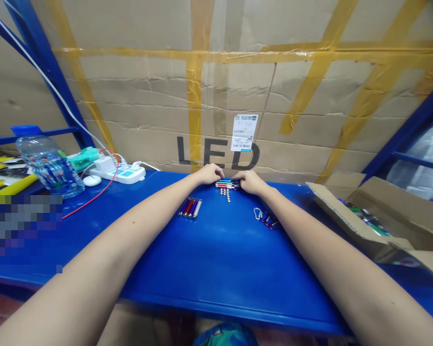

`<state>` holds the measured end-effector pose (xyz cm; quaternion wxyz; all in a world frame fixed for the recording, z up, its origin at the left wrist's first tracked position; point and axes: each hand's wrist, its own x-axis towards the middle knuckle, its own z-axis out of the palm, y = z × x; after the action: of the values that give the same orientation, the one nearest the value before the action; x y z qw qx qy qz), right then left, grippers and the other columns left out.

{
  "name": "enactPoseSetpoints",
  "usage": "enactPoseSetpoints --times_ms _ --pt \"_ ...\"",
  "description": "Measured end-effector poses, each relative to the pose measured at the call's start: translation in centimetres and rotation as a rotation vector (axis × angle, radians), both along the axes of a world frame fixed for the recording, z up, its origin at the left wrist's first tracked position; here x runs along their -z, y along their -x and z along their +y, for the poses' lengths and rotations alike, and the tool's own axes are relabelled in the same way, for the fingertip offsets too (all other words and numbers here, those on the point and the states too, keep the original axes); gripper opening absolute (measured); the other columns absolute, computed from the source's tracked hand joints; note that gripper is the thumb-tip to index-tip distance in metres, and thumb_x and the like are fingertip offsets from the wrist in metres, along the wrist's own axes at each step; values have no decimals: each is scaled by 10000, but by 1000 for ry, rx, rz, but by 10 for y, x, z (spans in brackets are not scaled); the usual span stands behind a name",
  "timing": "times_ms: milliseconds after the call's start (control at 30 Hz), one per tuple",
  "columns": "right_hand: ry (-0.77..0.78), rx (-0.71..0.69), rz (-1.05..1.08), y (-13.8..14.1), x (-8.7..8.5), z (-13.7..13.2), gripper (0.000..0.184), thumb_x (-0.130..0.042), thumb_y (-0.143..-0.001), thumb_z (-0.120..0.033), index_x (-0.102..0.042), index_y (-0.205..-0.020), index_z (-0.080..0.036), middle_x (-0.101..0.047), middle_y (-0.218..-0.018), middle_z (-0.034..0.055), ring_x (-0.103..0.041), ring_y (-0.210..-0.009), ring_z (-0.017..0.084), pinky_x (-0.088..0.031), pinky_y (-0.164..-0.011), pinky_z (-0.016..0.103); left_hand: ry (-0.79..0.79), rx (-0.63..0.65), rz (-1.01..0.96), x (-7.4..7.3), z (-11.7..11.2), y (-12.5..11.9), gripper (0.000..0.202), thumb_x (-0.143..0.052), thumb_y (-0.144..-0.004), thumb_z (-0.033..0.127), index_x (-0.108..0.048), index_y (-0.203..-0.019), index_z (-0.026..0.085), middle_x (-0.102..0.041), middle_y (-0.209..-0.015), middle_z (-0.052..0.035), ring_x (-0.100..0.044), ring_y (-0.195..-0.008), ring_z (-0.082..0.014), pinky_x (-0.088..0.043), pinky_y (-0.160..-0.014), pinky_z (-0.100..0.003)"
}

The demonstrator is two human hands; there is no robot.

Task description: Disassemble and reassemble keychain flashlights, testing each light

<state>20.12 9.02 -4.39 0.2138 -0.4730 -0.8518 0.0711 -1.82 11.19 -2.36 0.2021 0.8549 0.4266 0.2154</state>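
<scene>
A: Position of the hands?
B: Left hand [211, 174] at the left end of a row of slim metallic tubes [224, 185]; right hand [250, 181] at its right end. Both arms stretch forward across the blue desk [202, 259].
A: State of each grip?
B: Fingers curl downward on both. Cannot tell whether either one pinches a tube; fingertips are too small and partly hidden.
A: Where are the tubes exactly?
B: Far side of the desk, lying crosswise between the hands, green and red among their colours.
A: Nearby items?
B: Small round silvery pieces [224, 191] just on the near side of the row. To the left and nearer, a second set of tubes [190, 208], purple, red and silver, side by side. By the right forearm, several carabiners [265, 218], one silver.
A: Periphery?
B: Right: open cardboard box [337, 216], more coloured pieces inside. Left: power strip [130, 175] and an upright plastic bottle [50, 166] with a blue cap. Behind: taped cardboard [147, 96] lettered "LED".
</scene>
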Motion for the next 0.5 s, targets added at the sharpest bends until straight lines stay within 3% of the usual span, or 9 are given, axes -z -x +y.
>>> enactPoseSetpoints --times_ms 167,500 --pt "35 62 70 2 1 0 534 -433 -733 45 -765 -1103 -149 -757 -1114 77 -691 -1037 212 -500 -930 276 38 22 -70 3 5 -2 300 -593 -699 24 -780 -892 158 -769 -936 -52 -683 -889 -187 -526 -851 -306" --pt "24 70 91 4 0 -4 518 -436 -757 38 -763 -1113 -148 -749 -1143 81 -677 -1083 207 -480 -978 285 61 10 -81 5 8 -5 257 -602 -730 69 -779 -893 157 -766 -942 -65 -682 -900 -196 -520 -871 -329"
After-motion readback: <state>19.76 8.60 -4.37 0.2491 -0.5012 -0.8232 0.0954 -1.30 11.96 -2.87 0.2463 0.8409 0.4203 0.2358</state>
